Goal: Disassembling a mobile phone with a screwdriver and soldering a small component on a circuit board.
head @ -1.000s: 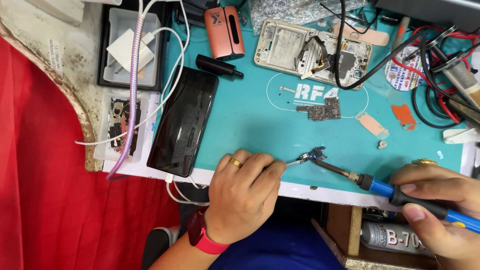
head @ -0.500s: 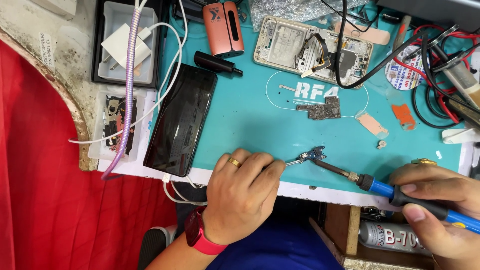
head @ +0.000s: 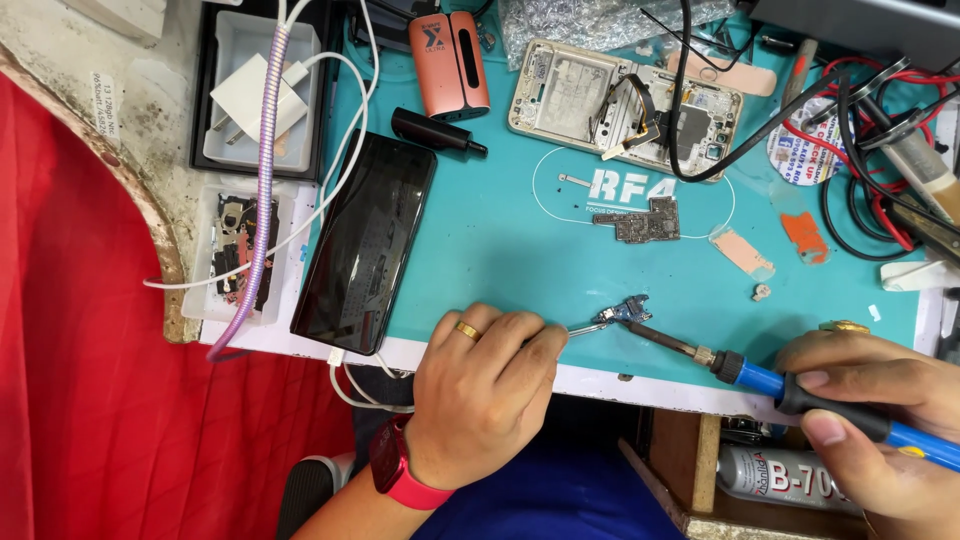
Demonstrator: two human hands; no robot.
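Observation:
My left hand (head: pixel 488 385), with a gold ring and a red watch, pinches thin tweezers (head: pixel 578 328) that grip a small blue flex part (head: pixel 622 314) on the teal mat (head: pixel 500 240). My right hand (head: pixel 872 420) grips a blue-handled soldering iron (head: pixel 790 392). Its tip touches that small part from the right.
A black phone (head: pixel 365 240) lies face up at the mat's left. An opened phone chassis (head: pixel 625 105), a small circuit board (head: pixel 640 220), a pink device (head: pixel 450 62) and a black pen-like tool (head: pixel 437 130) lie farther back. Tangled cables (head: pixel 880 150) crowd the right. A glue tube (head: pixel 775 475) sits below the edge.
Both hands hold their positions on the small part. The view has shifted slightly; nothing on the mat has moved.

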